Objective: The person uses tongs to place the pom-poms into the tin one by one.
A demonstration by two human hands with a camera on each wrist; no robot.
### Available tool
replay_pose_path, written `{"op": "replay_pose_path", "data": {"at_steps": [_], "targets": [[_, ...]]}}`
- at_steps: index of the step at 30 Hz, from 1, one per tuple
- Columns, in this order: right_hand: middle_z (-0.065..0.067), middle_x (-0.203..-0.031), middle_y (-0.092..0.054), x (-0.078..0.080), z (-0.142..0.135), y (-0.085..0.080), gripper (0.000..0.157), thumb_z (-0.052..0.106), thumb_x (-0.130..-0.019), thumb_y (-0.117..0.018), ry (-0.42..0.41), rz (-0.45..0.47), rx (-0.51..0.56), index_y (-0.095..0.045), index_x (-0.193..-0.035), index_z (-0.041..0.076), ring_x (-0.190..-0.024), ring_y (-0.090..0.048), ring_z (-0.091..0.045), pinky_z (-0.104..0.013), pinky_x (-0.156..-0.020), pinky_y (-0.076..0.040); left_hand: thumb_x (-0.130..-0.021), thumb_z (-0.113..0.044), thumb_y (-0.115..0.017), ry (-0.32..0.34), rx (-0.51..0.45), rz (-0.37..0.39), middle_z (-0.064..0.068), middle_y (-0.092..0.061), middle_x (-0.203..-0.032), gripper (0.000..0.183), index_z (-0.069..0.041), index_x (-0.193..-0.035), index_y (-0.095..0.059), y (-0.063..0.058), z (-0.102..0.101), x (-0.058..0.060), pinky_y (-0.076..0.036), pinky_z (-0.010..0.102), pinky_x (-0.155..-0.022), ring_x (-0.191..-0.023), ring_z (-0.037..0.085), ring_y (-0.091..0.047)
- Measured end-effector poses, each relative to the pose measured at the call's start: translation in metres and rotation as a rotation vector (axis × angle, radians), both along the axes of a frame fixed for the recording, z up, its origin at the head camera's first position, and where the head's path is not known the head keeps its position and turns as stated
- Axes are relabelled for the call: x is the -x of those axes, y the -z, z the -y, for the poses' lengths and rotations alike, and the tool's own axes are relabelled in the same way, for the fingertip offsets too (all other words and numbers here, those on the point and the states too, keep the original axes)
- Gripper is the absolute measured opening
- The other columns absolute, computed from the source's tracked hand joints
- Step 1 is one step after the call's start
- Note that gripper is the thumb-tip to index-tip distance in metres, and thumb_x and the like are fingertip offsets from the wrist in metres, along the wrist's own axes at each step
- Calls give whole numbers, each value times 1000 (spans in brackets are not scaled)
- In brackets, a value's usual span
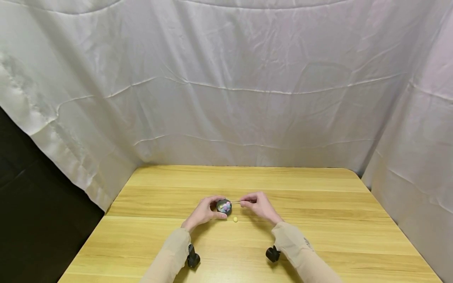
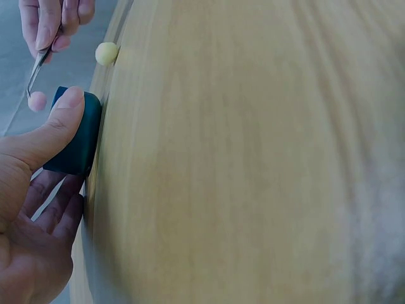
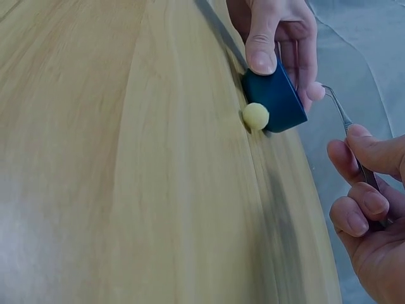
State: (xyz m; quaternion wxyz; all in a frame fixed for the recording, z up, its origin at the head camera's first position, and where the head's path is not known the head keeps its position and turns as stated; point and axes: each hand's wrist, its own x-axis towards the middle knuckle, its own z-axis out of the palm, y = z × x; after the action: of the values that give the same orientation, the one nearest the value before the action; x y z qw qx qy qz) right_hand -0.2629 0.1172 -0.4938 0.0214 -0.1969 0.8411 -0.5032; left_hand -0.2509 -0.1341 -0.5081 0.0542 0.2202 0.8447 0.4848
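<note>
My left hand (image 1: 205,211) grips a small dark round bowl (image 2: 87,138) at its side, thumb at the near side. Several small pastel balls (image 1: 224,207) fill the bowl in the head view; the wrist views show only its outer wall. From the right, my right hand (image 1: 261,206) holds a pair of bent-tip metal tweezers (image 3: 345,117) between thumb and fingers. A pink ball (image 3: 316,91) is at the tweezer tips, just above the bowl's rim. On the table close to the bowl, toward me, lies a yellow ball (image 3: 255,116), touched by neither hand.
The wood-grain table (image 1: 318,220) reaches out on all sides of the hands. Pale grey cloth (image 1: 247,118) hangs behind it and at both sides. A black wrist camera (image 1: 192,259) sits on the left forearm, another black camera (image 1: 273,254) on the right.
</note>
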Motion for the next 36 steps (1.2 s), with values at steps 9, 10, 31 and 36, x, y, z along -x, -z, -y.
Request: {"op": "replay_pose_path", "data": {"at_steps": [9, 10, 31, 36], "targets": [[-14, -95, -79, 0, 7, -3, 16, 12, -93, -72, 2, 5, -1, -78, -102, 0, -82, -71, -13, -20, -71, -55, -81, -11, -84, -5, 5, 0, 17, -67, -130, 60, 1, -135, -60, 0, 0, 0, -52, 40, -98, -116, 30, -64], [-14, -95, -79, 0, 7, -3, 16, 12, -93, -72, 1, 2, -3, -78, -102, 0, -82, -71, -12, -20, -72, -55, -81, -12, -84, -5, 6, 0, 17, -67, -130, 60, 1, -135, -60, 0, 0, 0, -52, 39, -97, -116, 30, -64], [-17, -98, -77, 0, -1, 0, 16, 12, -91, -74, -27, -26, 5, -78, -102, 0, -80, -68, -10, -19, -70, -54, -81, -13, -84, -6, 5, 9, 17, -67, -130, 60, -1, -135, -61, -1, 1, 0, -52, 36, -97, -115, 29, -65], [-19, -95, -77, -1, -16, 5, 14, 9, -91, -73, -84, -48, -17, -77, -99, -2, -79, -69, -12, -18, -70, -53, -81, -14, -85, -13, 3, 9, 17, -67, -130, 59, -3, -134, -62, 0, 1, 0, -52, 35, -96, -115, 29, -65]]}}
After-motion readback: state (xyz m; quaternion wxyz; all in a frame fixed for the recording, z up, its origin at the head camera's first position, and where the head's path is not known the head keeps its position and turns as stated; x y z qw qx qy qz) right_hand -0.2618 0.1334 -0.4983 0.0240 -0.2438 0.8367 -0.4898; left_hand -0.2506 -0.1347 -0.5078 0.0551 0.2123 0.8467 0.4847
